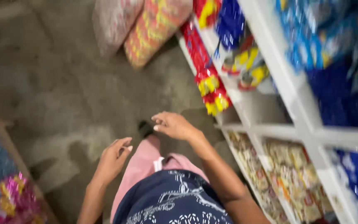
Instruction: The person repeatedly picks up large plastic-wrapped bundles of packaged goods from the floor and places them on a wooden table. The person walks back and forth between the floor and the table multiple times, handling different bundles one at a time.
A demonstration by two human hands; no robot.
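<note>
My left hand hangs in front of my body with its fingers loosely curled and holds nothing. My right hand reaches forward, palm down, fingers apart and empty, above the grey concrete floor. It is close to the white shelf unit on my right, near red and yellow snack packets on the lower shelf. Below the hands I see my pink trousers and dark blue patterned top. The picture is blurred by motion.
The white shelves hold blue packets, and tan packets lower down. Two large sacks of sweets lean at the far end of the aisle. A wooden stand with pink and blue packets is at left.
</note>
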